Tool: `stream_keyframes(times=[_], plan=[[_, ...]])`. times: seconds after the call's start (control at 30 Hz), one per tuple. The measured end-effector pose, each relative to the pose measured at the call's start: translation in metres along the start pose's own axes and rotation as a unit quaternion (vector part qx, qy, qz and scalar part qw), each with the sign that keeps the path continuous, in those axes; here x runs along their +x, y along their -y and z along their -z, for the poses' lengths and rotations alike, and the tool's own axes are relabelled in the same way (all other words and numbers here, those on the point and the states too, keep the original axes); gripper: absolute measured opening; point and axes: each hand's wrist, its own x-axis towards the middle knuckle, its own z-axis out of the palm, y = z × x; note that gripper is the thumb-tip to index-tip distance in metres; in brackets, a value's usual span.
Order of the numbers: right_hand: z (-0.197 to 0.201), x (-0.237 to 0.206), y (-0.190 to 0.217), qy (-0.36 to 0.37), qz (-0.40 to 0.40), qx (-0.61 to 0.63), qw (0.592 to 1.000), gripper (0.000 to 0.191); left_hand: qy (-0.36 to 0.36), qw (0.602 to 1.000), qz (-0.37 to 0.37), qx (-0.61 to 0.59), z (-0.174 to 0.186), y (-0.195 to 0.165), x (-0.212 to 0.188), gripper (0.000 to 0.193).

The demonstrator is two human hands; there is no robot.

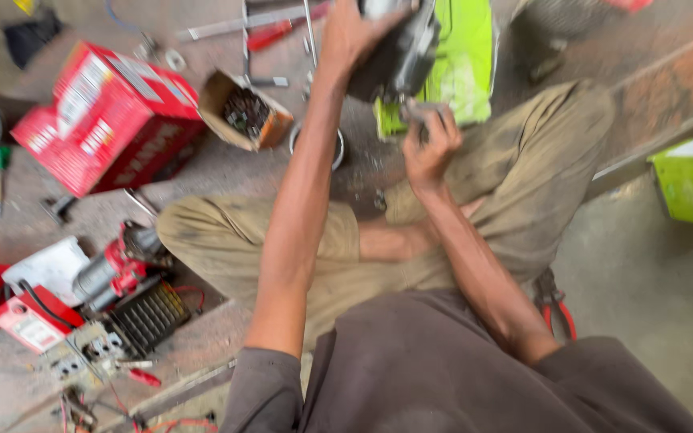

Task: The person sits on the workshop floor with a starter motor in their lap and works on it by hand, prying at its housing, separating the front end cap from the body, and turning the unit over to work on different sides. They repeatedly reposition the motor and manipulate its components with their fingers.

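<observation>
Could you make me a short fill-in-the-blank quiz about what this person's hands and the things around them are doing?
1. The left hand grips a dark ____ part held up in front.
2. The right hand works just ____ that part.
3. The big box on the floor at the left is ____.
4. The pliers by the right arm have ____ handles.

Missing words: metal; below; red; red

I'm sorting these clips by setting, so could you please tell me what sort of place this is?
Probably an informal floor-level repair workshop: a power tool and red-handled pliers lie on the concrete floor, beside an open carton of small metal parts.
</observation>
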Motion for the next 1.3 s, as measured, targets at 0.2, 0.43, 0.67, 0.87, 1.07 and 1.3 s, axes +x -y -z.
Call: stream_keyframes(times=[0.2,0.43,0.67,0.87,1.07,1.3], plan=[[0.047,0.042,-0.079,-0.088,-0.097,-0.013,0.991,0.016,0.07,0.982,0.151,-0.09,0.017,-0.023,-0.001,0.102],[0.029,0.106,-0.205,-0.036,-0.252,0.173,0.952,0.035,0.11,0.983,0.138,-0.058,0.007,-0.025,0.012,0.103],[0.026,0.065,-0.13,0.06,-0.161,-0.104,0.98,0.051,-0.018,0.939,0.279,-0.202,0.035,-0.028,-0.032,0.082],[0.013,0.062,-0.068,0.085,-0.036,-0.242,0.966,0.049,-0.106,0.707,0.221,-0.664,0.063,0.029,-0.192,0.045],[-0.003,0.061,-0.093,0.104,-0.005,-0.294,0.95,0.044,0.14,0.458,-0.068,-0.875,0.037,0.114,-0.251,0.035],[0.002,0.089,-0.188,0.134,0.12,-0.204,0.962,0.047,-0.184,0.636,0.227,-0.714,0.098,0.056,-0.241,0.038]])
